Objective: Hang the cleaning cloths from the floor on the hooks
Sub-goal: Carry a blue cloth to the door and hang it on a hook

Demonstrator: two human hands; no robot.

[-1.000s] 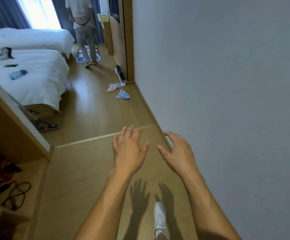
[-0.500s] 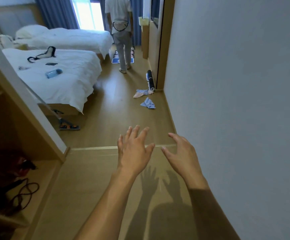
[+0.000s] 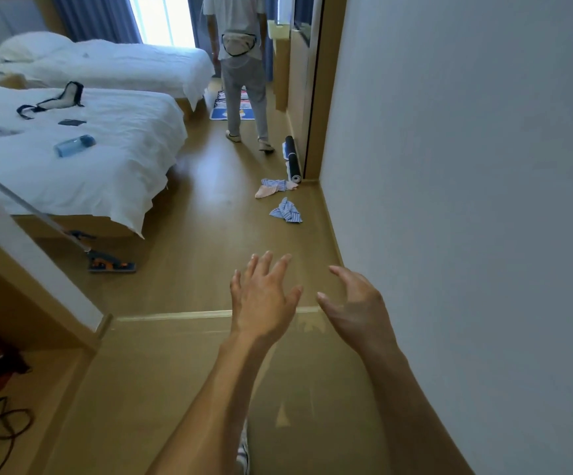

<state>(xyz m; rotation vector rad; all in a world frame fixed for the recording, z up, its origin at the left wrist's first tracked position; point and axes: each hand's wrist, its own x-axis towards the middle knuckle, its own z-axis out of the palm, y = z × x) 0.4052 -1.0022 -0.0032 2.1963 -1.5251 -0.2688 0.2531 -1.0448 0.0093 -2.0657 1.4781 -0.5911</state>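
Note:
Two crumpled cloths lie on the wooden floor ahead, close to the right wall. The nearer one is a blue striped cloth (image 3: pixel 286 210). Just beyond it lies a pink and blue cloth (image 3: pixel 271 188). My left hand (image 3: pixel 261 296) is stretched forward with fingers spread and holds nothing. My right hand (image 3: pixel 355 306) is beside it, fingers loosely bent, also empty. Both hands are well short of the cloths. No hooks are in view.
A grey wall (image 3: pixel 466 200) runs along the right. A rolled dark mat (image 3: pixel 293 159) lies by the wall corner. A person (image 3: pixel 242 63) stands further down the room. Two white beds (image 3: pixel 72 149) fill the left. A mop head (image 3: pixel 110 264) lies by the bed.
The view has moved forward and risen; the cloths and the beds are now closer. Both empty hands stay stretched out in front, the right one's fingers more bent.

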